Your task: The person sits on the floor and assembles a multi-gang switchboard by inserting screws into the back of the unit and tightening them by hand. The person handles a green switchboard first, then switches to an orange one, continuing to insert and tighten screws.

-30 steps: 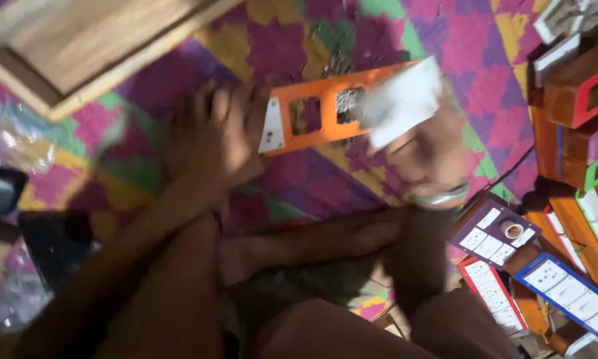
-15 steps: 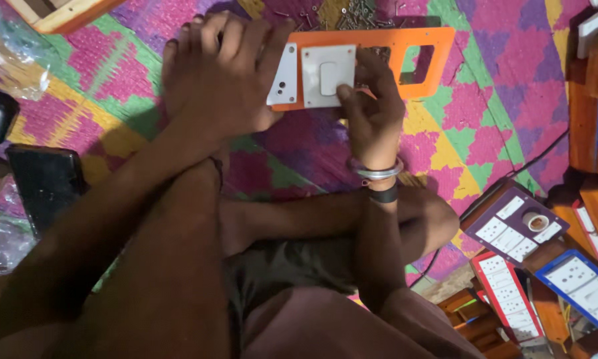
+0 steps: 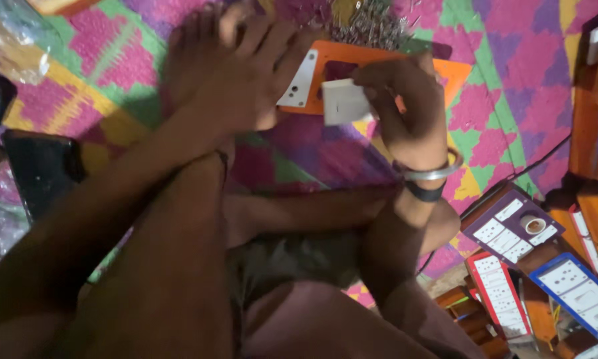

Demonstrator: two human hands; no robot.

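**Orange switch plate pinned to the mat, white switch block half-seated**

The orange plastic plate [image 3: 378,73] lies flat on the patterned floor mat [image 3: 511,113], toward twelve o'clock from where I sit cross-legged. It has cut-out windows, and a white triangular tab [image 3: 300,81] sits at its nine o'clock end.

My left hand [image 3: 236,76] is spread wide, fingers apart, pressing down over the plate's nine o'clock edge; it grips nothing. My right hand [image 3: 408,110], a metal bangle [image 3: 435,171] at the wrist, is closed around a small white switch block [image 3: 344,102], holding it at the plate's six o'clock edge, against or partly over one of the windows. I cannot tell whether the block is seated or only resting there.

A loose heap of small metal screws [image 3: 372,25] lies on the mat just past the plate at twelve o'clock. A dark phone [image 3: 41,169] rests at nine o'clock. Printed cards with switch pictures [image 3: 511,229] and wooden boxes crowd the four o'clock corner.

What I judge could go wrong:

- The block looks tilted against the window; pushing it in crooked could jam it or bend its clips.
- My left palm only covers one end, so the plate could pivot or slide on the soft mat under sideways force.
- The screw heap is very near my left fingertips; a slip could scatter it into the busy pattern, where small parts would be hard to find.
- The light is dim and my own hand shadows the opening.
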